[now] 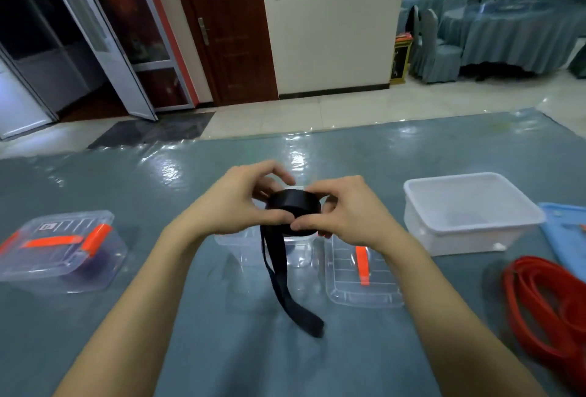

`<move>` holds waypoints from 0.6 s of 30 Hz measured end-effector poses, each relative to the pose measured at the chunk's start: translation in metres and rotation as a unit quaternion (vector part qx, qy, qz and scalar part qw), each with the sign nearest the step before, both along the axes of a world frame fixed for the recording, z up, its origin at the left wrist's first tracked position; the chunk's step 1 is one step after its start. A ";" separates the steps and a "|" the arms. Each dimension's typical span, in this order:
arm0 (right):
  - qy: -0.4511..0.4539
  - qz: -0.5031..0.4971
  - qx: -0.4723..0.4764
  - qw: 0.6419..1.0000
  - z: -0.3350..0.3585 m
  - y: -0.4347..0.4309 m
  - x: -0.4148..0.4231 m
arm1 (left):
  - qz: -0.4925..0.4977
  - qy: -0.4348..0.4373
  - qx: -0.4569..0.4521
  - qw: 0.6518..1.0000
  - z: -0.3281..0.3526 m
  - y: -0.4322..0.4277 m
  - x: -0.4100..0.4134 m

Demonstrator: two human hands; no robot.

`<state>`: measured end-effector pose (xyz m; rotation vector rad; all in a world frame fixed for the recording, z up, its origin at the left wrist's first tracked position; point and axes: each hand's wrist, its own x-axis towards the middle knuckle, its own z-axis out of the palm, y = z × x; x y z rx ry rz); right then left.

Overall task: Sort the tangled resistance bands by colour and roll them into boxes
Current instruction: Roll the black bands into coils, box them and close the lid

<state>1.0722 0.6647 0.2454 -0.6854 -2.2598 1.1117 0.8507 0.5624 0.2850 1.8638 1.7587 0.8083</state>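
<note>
Lidded box (60,250) lies left on the table (206,333), open tub (459,238) right.

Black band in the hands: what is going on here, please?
A person is rolling the black band into a coil, left hand and right hand both pinching it above an open clear box. Its loose tail reaches the table. Red bands lie unrolled at the right, near a white box.

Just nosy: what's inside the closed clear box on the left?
Through the closed clear box a purple shape shows, likely a rolled band. Its lid and clips hide the rest.
</note>
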 end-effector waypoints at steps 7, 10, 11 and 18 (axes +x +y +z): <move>0.215 0.007 -0.271 0.938 -0.061 -0.013 0.018 | 0.057 -0.266 0.042 0.961 -0.061 -0.022 0.025; 0.068 0.022 -0.208 0.975 -0.074 -0.012 0.027 | 0.067 -0.116 -0.001 0.991 -0.055 -0.021 0.026; -0.011 0.002 -0.129 0.992 -0.076 -0.011 0.029 | 0.058 -0.025 -0.022 0.998 -0.051 -0.020 0.026; -0.086 -0.003 0.054 0.995 -0.075 -0.032 0.004 | -0.015 0.431 -0.087 0.898 -0.022 -0.006 0.041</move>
